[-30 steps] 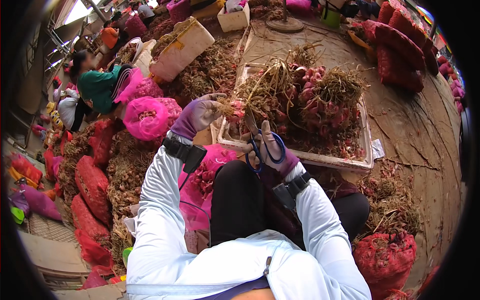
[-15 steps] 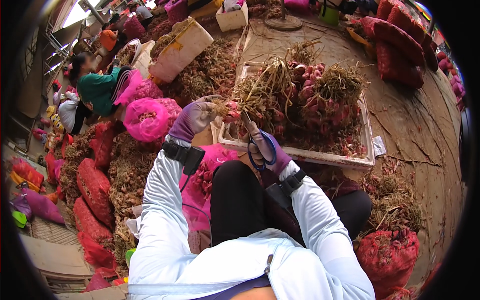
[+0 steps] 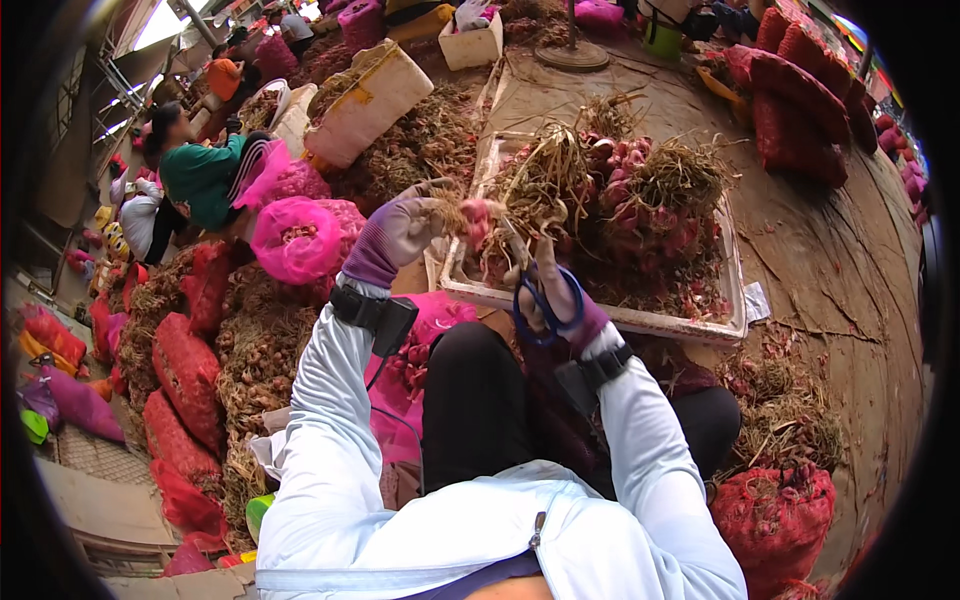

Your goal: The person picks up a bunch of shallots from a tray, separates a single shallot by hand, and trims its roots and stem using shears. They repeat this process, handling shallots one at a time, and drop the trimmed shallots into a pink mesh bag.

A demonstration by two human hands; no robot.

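Observation:
In its purple-and-white glove, my left hand (image 3: 402,228) pinches a small shallot bunch (image 3: 478,218) by its dry, straw-coloured end, pink bulbs pointing right. My right hand (image 3: 562,295), gloved alike, has its fingers in the blue loops of a pair of scissors (image 3: 535,312). The blades reach up toward the bunch; they blur into the stalks behind, so I cannot tell whether they touch it. Just beyond both hands lies a shallow white foam box (image 3: 737,275), heaped with red shallots (image 3: 660,235) and their dried stalks (image 3: 555,170).
A pink mesh bag (image 3: 428,335) of shallots lies by my left knee, another pink mesh bag (image 3: 297,238) farther left. Red net sacks (image 3: 187,365) line the left; a full one (image 3: 775,525) sits at lower right. A person in green (image 3: 200,180) sits at far left.
My right hand has drawn slightly right and down with the scissors, its index finger more raised. The shallot bunch in my left hand has turned a little, showing more of its bulbs.

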